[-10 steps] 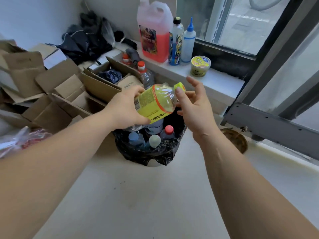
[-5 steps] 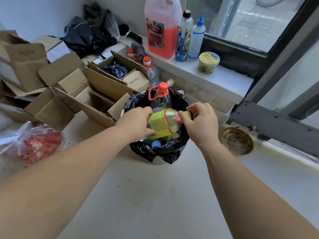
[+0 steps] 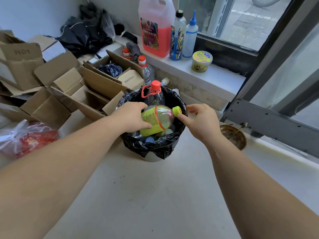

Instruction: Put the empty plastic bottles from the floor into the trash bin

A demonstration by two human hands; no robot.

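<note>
Lowered over the bin point(image 3: 151, 149), yellow-labelled bottle point(image 3: 156, 120) lies in clamped left hand point(image 3: 131, 116); right hand point(image 3: 200, 121) loose.

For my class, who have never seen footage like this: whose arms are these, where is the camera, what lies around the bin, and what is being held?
There is no machine here. The two bare arms belong to a person wearing a wide-angle camera on the head, so the single picture looks forward and down, much as that person sees. The left hand grips a yellow-labelled plastic bottle lying sideways over the trash bin, which is lined with a black bag and already holds other bottles, among them a large clear bottle with a red cap. The right hand has one fingertip at the bottle's yellow-green cap but is not closed around anything. On the floor to the left are open cardboard boxes. On the window ledge stands a jug of pink liquid.
</note>
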